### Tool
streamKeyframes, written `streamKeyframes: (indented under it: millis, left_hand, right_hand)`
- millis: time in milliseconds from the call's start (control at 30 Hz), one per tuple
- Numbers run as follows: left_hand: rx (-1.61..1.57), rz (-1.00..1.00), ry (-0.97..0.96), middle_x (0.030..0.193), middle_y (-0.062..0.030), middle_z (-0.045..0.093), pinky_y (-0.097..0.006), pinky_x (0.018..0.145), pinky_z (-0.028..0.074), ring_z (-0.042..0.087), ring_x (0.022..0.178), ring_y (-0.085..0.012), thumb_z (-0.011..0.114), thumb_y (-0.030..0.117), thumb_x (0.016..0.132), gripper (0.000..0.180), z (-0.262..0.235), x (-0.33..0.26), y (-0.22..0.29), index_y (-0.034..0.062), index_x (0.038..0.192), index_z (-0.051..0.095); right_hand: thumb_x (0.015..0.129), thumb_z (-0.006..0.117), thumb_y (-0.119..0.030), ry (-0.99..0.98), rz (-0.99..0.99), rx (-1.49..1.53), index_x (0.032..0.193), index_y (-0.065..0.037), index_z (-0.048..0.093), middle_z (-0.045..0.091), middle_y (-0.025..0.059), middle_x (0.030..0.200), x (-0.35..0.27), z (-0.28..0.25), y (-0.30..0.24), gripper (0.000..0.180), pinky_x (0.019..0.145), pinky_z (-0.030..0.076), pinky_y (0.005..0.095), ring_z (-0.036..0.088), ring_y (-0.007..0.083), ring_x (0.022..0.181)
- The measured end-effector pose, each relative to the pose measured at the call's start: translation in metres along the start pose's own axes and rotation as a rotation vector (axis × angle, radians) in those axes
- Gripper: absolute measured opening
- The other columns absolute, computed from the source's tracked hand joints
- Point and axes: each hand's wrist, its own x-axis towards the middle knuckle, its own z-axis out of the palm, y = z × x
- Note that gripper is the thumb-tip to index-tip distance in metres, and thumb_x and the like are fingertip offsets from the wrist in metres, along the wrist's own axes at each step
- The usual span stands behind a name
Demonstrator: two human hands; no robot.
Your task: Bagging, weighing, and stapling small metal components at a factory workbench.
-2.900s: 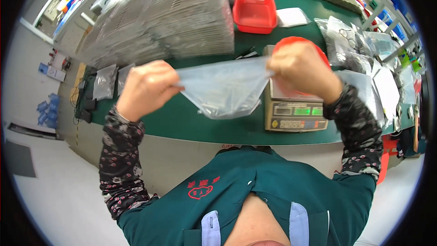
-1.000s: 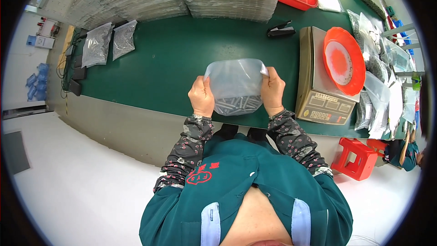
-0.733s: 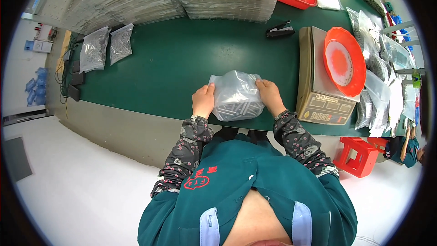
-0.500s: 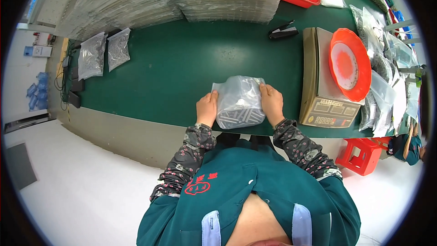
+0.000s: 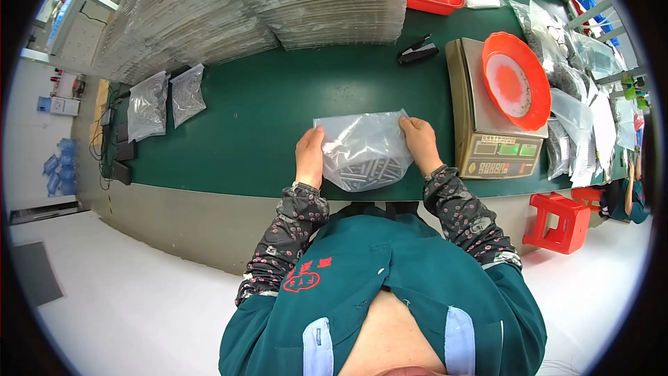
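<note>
The clear bag [image 5: 363, 150] lies on the green table [image 5: 264, 108]; left hand [image 5: 309, 158] and right hand [image 5: 419, 143] each clamp a side edge.

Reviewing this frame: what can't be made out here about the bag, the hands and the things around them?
Head view only:
- Clear bag: the small grey parts inside are too small and blurred by the plastic to identify or count.
- Left hand and right hand: their fingertips are hidden behind the bag's sides.
- Scale: display too small to read; the orange dish covers its platform.
- Stacked trays: cut off by the top edge.
</note>
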Motion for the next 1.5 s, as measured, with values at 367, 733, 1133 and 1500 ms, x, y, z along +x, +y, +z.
streamKeyframes:
  millis: [367, 733, 1133, 1500]
  left_hand:
    - [0.16, -0.237, 0.029, 0.077, 0.0002, 0.057, -0.022, 0.064, 0.04, 0.05, 0.07, -0.0072, 0.052, 0.023, 0.086, 0.024, -0.002, 0.012, -0.035, 0.0, 0.086, 0.059]
    - [-0.174, -0.347, -0.036, 0.077, -0.0049, 0.059, -0.029, 0.056, 0.048, 0.057, 0.068, -0.0151, 0.048, 0.024, 0.087, 0.026, 0.0, -0.018, 0.032, -0.0002, 0.087, 0.056]
    - [0.295, -0.038, 0.008, 0.081, -0.0044, 0.06, -0.025, 0.065, 0.046, 0.055, 0.07, -0.0104, 0.043, 0.027, 0.092, 0.031, -0.011, -0.023, 0.012, -0.0002, 0.089, 0.057]
    - [-0.285, -0.392, 0.214, 0.071, -0.0017, 0.056, -0.024, 0.057, 0.041, 0.051, 0.063, -0.0106, 0.045, 0.027, 0.09, 0.031, 0.008, -0.023, 0.006, -0.0003, 0.081, 0.056]
  right_hand:
    - [0.078, 0.051, -0.027, -0.077, 0.098, 0.174, 0.079, 0.003, 0.061, 0.06, 0.0179, 0.071, 0.012, 0.014, 0.035, 0.032, 0.064, 0.043, 0.0347, 0.058, 0.0274, 0.067]
    - [0.08, 0.051, -0.017, -0.237, 0.203, 0.548, 0.077, 0.006, 0.059, 0.054, 0.0011, 0.066, -0.025, -0.036, -0.027, 0.024, 0.056, 0.034, 0.023, 0.046, 0.0093, 0.061]
    - [0.09, 0.046, -0.025, 0.06, -0.36, 0.18, 0.068, 0.0, 0.041, 0.033, 0.0137, 0.053, -0.027, -0.016, -0.021, 0.034, 0.044, 0.033, 0.0306, 0.031, 0.0154, 0.046]
    - [0.086, 0.049, -0.021, -0.236, 0.185, 0.482, 0.068, 0.0, 0.057, 0.048, -0.0055, 0.06, -0.016, -0.012, 0.003, 0.029, 0.05, 0.032, 0.0219, 0.039, 0.0049, 0.055]
